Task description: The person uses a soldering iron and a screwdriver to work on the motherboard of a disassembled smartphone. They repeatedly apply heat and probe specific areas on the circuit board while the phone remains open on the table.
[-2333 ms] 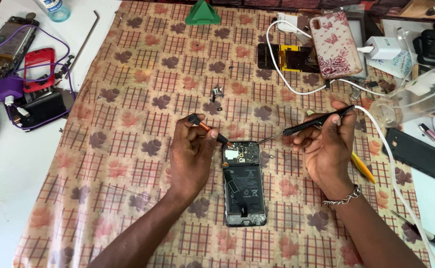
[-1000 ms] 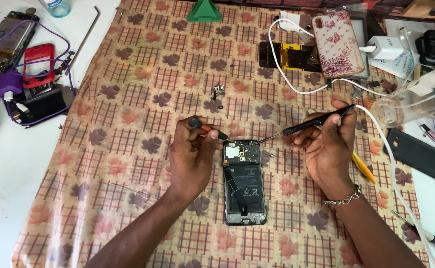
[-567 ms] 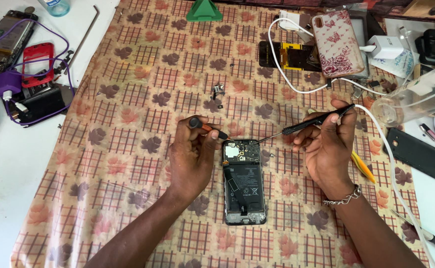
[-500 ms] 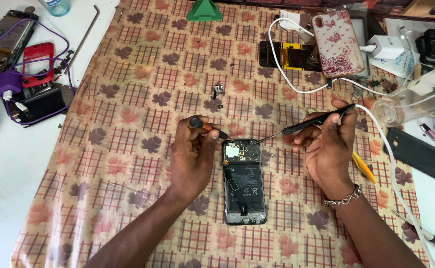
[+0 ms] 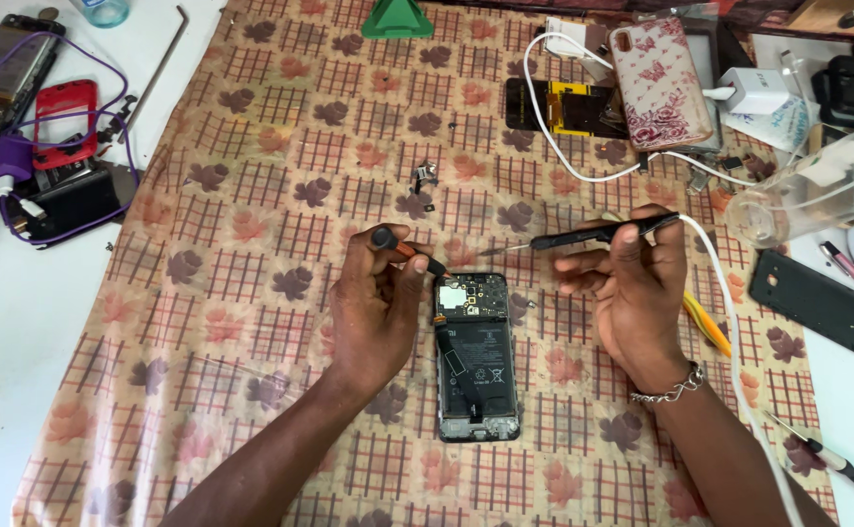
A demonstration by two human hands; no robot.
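Your left hand (image 5: 373, 312) pinches a small orange-and-black screwdriver (image 5: 409, 251) at the top corner of the opened black phone (image 5: 476, 356), which lies mid-cloth on the leaf-patterned tablecloth (image 5: 251, 195); a slip there could, I judge, gouge the board. Your right hand (image 5: 632, 288) grips thin black tweezers (image 5: 583, 234), and loose metal parts (image 5: 425, 181) may scatter. A green triangular pick (image 5: 397, 18) sits at the cloth's far edge, a floral pink phone case (image 5: 659, 83) near its far right corner.

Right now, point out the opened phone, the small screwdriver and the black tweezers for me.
opened phone (image 5: 476, 356): head view, on its black battery.
small screwdriver (image 5: 409, 251): head view, on the orange shaft held by the left hand (image 5: 373, 312).
black tweezers (image 5: 593, 232): head view, mid-body, held by the right hand (image 5: 632, 293).
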